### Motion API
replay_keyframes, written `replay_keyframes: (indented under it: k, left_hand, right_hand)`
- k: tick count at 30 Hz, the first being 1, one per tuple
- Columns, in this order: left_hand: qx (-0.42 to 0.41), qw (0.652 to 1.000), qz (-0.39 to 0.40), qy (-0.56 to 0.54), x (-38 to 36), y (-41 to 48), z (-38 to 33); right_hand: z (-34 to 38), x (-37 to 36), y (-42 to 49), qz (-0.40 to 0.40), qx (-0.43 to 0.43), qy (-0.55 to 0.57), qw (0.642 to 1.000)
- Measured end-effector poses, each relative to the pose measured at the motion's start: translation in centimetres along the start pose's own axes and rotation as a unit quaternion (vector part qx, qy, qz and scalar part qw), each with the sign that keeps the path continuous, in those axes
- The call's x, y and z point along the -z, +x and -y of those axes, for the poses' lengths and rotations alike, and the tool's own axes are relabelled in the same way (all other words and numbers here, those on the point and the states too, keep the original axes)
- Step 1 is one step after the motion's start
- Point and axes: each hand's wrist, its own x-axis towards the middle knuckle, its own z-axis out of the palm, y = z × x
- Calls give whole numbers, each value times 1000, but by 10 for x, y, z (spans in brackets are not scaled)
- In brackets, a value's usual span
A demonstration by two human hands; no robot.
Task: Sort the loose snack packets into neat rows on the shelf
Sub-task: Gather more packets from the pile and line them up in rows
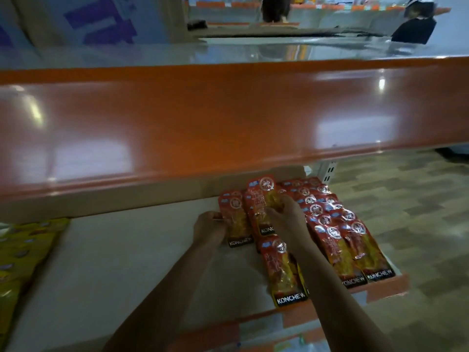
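Forearms (342,288) reach over shelf (127,250): right hand (286,222) pinches raised Konchew packet (261,190), left hand (209,228) grips neighbouring packet (234,217); best lay flush, labels aligned.

Glossy plastic packets (347,240) — shiny shelf edge (228,118)

Patterned grey floor (418,199) lies beside glossy orange shelving (228,118).

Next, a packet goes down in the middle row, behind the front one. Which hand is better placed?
Right. The right hand grips a red packet raised over that row. The left hand is busy on the far side, gripping the edge of the leftmost packet.
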Motion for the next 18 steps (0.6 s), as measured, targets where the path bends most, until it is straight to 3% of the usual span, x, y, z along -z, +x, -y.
replay_keyframes:
  k: [18]
  left_hand:
    - [-45, 981, -73, 174, -9, -5, -4]
  right_hand:
    - [-1, 8, 3, 43, 12, -19, 999]
